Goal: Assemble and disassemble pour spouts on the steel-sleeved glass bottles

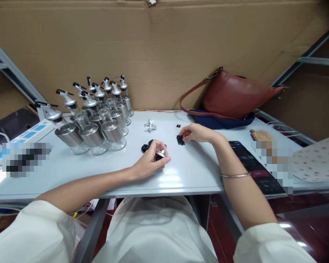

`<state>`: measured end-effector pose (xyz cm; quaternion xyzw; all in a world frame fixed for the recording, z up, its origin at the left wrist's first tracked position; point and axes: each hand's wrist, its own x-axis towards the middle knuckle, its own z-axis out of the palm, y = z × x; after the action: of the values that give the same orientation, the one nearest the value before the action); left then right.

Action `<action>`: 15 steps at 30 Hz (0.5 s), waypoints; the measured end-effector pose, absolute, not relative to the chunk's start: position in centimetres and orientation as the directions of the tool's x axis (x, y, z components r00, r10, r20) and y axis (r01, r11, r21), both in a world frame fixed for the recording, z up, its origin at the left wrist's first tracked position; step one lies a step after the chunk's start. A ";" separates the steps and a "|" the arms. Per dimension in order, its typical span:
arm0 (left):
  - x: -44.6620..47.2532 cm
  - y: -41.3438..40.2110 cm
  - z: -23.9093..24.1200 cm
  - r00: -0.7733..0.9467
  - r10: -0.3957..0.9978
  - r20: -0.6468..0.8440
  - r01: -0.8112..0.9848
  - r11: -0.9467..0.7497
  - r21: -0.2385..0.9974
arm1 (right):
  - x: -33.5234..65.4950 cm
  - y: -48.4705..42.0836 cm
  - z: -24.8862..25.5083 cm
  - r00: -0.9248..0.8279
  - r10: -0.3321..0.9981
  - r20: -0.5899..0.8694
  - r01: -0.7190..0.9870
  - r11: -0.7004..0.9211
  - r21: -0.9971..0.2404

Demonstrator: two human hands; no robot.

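The head view looks down on a pale grey table (192,171) with a wall of brown cardboard (164,47) behind it.

The left hand (150,160) rests on the table near the middle. Its fingers are curled shut around a small silver pourer top (161,152), whose shiny end shows between thumb and forefinger. Just to the far left of this hand, two round black caps (145,147) lie on the table, close to the knuckles.

The right hand (197,133) lies a little farther off and to the right. Its fingers are bent and drawn together, with the tips at a small black part (180,140) that sits on the table. Whether the part is pinched or only touched cannot be told. A thin metal bangle (235,175) circles that forearm.

Beyond the black part lies a still smaller black piece (178,125), apart from the fingers. A second silver pourer (150,125) lies by itself on the table between the hands and the far edge.

At far left stands a tight cluster of glass bottles (98,126) with steel bands and silver pourer tops. Left of them is a white power strip (30,133).

At far right a brown leather bag (233,96) leans on the cardboard, resting on dark blue cloth (222,122). Nearer, beside the right forearm, a dark screen (249,164) lies flat, and a spotted cloth (315,160) lies at the right edge.
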<state>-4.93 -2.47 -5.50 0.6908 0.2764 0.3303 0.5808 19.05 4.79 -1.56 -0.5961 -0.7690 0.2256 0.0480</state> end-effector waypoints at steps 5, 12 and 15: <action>-4.9 -2.5 -5.6 0.624 0.770 0.135 -0.007 -0.166 0.986 | 18.7 4.7 -1.5 -0.272 0.961 -0.060 0.900 0.231 -0.370; -4.8 -2.5 -5.4 0.626 0.770 0.122 0.000 -0.156 0.988 | 18.2 5.0 -2.0 -0.272 0.962 0.000 0.900 0.254 -0.354; -4.8 -2.6 -5.3 0.627 0.770 0.116 0.003 -0.151 0.989 | 18.3 5.1 -2.2 -0.296 0.955 0.000 0.887 0.275 -0.370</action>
<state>-4.83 -2.56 -5.33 0.6847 0.2821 0.3267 0.5873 18.30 5.15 -2.20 -0.5825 -0.7907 0.1515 0.1117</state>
